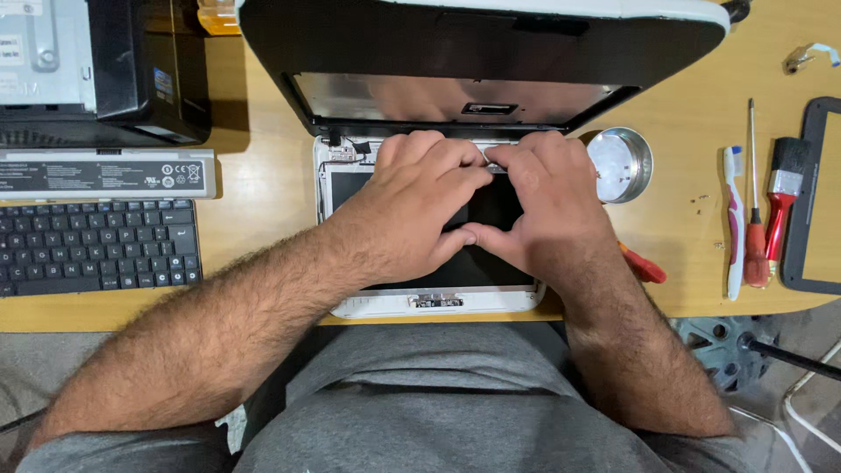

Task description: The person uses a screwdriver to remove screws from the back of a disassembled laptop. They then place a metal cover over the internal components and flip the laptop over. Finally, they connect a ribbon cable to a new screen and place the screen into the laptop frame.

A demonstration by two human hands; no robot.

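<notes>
On the white plastic laptop base (pixel 435 302), left hand (pixel 412 206) and right hand (pixel 547 206) press flat, gripping nothing.

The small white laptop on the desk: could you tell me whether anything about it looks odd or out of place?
Yes. The white laptop lies with its keyboard removed; a detached keyboard sits at the left. Both hands, left and right, press near its hinge.
</notes>
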